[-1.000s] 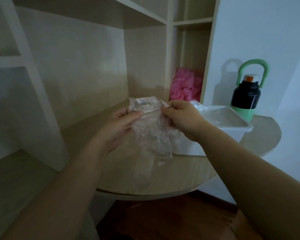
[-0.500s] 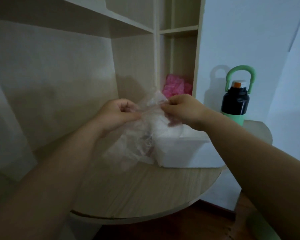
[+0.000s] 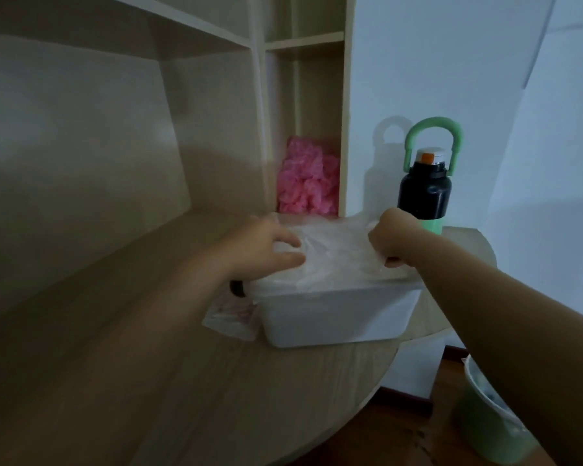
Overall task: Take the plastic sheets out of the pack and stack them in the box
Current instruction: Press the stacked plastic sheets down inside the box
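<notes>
A white plastic box (image 3: 334,314) stands on the round end of the wooden table (image 3: 182,381). A clear plastic sheet (image 3: 334,253) lies spread over the box's open top. My left hand (image 3: 266,250) lies on the sheet's left side with fingers stretched out flat. My right hand (image 3: 389,240) has its fingers curled, pinching the sheet's right edge over the box's far right rim. The pack (image 3: 229,317), a flat clear wrapper with pink print, lies on the table left of the box, partly under my left forearm.
A black bottle (image 3: 424,186) with a green handle stands behind the box. Pink crumpled material (image 3: 307,178) fills a shelf niche at the back. A small black object (image 3: 237,288) sits by the box's left corner. A green bin (image 3: 485,415) stands on the floor, right.
Both hands have moved forward and down from chest height, carrying the sheet onto the box's top. The hands have spread apart. The pack now lies on the table.
</notes>
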Demonstrator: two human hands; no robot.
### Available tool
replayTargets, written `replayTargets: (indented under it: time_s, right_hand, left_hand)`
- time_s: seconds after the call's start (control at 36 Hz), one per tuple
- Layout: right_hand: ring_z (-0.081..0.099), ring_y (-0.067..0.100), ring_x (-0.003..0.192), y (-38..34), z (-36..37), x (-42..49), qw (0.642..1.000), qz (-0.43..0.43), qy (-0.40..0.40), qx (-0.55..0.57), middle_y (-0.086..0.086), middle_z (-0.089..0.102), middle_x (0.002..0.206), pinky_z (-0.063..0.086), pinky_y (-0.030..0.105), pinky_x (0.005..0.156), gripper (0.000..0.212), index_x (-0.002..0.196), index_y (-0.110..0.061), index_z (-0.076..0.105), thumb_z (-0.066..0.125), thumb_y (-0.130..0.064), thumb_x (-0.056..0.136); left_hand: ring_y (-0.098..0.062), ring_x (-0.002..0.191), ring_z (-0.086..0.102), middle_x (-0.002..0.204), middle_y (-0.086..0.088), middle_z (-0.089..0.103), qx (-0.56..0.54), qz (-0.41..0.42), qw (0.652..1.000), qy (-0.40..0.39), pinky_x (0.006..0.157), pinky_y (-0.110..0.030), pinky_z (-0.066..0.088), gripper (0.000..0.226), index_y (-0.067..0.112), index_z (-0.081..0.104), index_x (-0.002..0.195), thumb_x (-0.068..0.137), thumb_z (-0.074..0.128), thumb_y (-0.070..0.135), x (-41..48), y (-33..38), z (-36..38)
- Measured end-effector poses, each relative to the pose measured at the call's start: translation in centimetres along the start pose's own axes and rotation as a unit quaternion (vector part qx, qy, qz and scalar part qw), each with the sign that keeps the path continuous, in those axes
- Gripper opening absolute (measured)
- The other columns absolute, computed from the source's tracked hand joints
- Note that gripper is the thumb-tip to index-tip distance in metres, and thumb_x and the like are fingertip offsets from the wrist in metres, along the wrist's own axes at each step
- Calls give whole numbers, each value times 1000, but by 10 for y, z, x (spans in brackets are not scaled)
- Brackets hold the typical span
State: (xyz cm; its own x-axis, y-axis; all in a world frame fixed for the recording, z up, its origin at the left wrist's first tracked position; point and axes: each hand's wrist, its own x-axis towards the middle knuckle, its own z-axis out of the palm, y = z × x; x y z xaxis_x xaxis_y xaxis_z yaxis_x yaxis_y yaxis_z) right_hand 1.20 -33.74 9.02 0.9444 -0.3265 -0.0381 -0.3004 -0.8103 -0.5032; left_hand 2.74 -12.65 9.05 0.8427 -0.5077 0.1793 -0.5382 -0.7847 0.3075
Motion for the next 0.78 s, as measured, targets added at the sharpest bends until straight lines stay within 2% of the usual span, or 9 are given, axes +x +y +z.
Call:
replayTargets:
  time_s: [0.08,0.19,0.31,0.36,0.42,0.5,0.58,0.67,0.78]
  right_hand:
    - [52,24,68,6,-3,7,996,-33,56,-53,7,47,71,50,33,66,11,83,0,50,47,-6,91]
    - [53,25,88,7,-7,13,988,-78,124,-50,12,57,110,47,37,75,36,127,-8,42,49,-20,95]
    - [56,22,85,1,-5,9,971,-172,153,-59,3,57,95,47,32,71,14,102,-15,52,53,-26,92]
    - [52,18,74,-4,1,8,971,-194,115,-78,-3,52,76,42,29,64,19,75,-19,48,56,-27,90]
    - [52,16,72,-8,7,8,973,-209,41,-91,-4,53,72,41,28,64,26,68,-19,50,61,-30,88]
    - [57,15,93,-7,17,18,960,-204,-75,-175,-1,64,106,41,25,80,29,105,-14,65,65,-37,86]
    - [37,24,134,1,24,31,937,-169,-159,-260,5,38,148,28,36,110,68,145,-19,33,61,-41,88]
    - [20,27,143,7,29,37,907,-156,-234,-312,6,18,157,16,44,116,73,151,-23,14,54,-39,92]
    - [29,28,138,3,33,30,874,-130,-306,-355,10,26,154,22,41,111,53,149,-16,26,41,-27,99]
  left_hand:
    - [-8,112,54,129,9,57,16,-12,998,-67,96,-26,41,43,29,62,124,85,66,45,15,2,9]
    - [-8,106,59,127,9,59,-21,-15,996,-88,99,-36,47,45,27,63,124,82,69,43,35,5,18]
    - [-10,111,58,131,11,57,-16,-25,993,-114,103,-36,43,47,29,60,128,84,65,46,45,3,27]
    - [-11,115,55,135,10,53,32,-29,986,-162,105,-35,40,47,29,53,134,89,60,42,47,3,32]
    - [-12,116,54,138,7,52,68,-25,979,-193,105,-32,39,47,27,49,138,92,57,36,48,5,34]
    - [-15,117,53,138,2,51,99,-22,973,-207,101,-30,40,50,25,44,142,93,56,29,51,8,39]
    - [-19,124,48,143,0,47,130,-23,965,-227,103,-30,37,50,25,39,145,96,52,24,55,9,45]
    - [-22,133,39,150,0,38,146,-47,945,-288,112,-35,28,44,29,37,145,102,39,21,58,10,50]
    - [-24,135,37,149,-4,39,163,-61,921,-347,109,-35,27,39,19,42,142,104,36,24,58,16,55]
